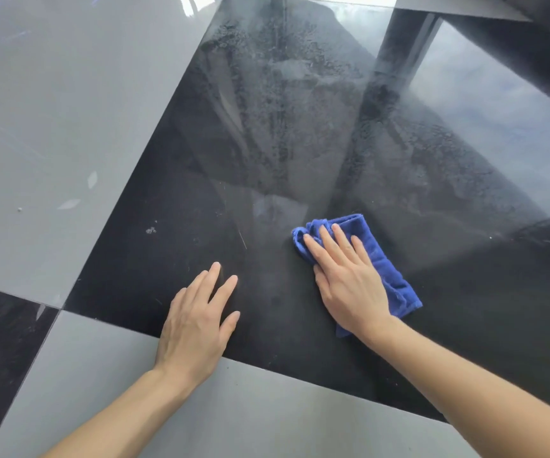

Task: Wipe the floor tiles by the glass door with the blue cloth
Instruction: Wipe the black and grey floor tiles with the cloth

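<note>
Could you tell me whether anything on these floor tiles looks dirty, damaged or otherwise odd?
Yes: the far half of the black tile carries a blotchy, streaked film, unlike the nearer part. Small white specks sit left of the blue cloth, which lies bunched under the right hand. The left hand rests flat. No cracks show.

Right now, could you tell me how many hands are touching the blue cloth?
1. The right hand lies flat on the blue cloth; the left hand rests on bare floor beside it.
</note>
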